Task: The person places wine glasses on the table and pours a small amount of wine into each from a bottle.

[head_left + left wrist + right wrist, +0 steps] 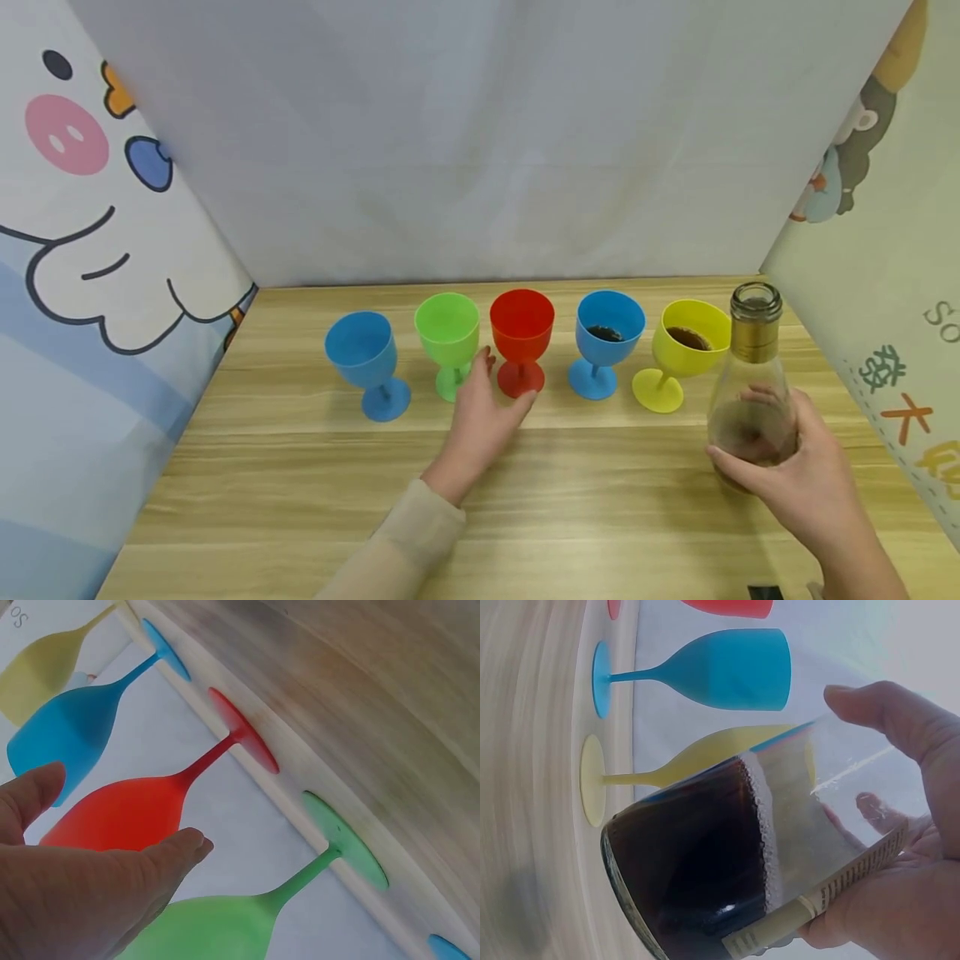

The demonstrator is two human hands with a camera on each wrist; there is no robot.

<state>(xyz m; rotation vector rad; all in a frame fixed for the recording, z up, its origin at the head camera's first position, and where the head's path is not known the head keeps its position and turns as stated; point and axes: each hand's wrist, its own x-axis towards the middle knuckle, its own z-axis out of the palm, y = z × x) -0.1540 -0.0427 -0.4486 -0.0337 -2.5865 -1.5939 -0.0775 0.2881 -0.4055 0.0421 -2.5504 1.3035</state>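
My left hand (480,421) reaches toward a red plastic goblet (522,329), thumb and fingers spread either side of its lower part. In the left wrist view, the red bowl shows between the parted thumb and fingers. Just left of that hand stands a green goblet (447,337), its stem partly hidden by the fingers. At the right, my right hand (817,487) grips a clear glass bottle (753,392) around its body. Dark liquid with a foamy edge fills the bottle's lower part in the right wrist view, where a paper label (810,904) also shows.
A blue goblet (363,354) stands at the row's left end. Right of the red one, another blue goblet (611,352) and a yellow goblet (678,358) hold dark liquid. A pale cloth wall (487,167) rises behind the wooden table (570,517), with printed panels at both sides.
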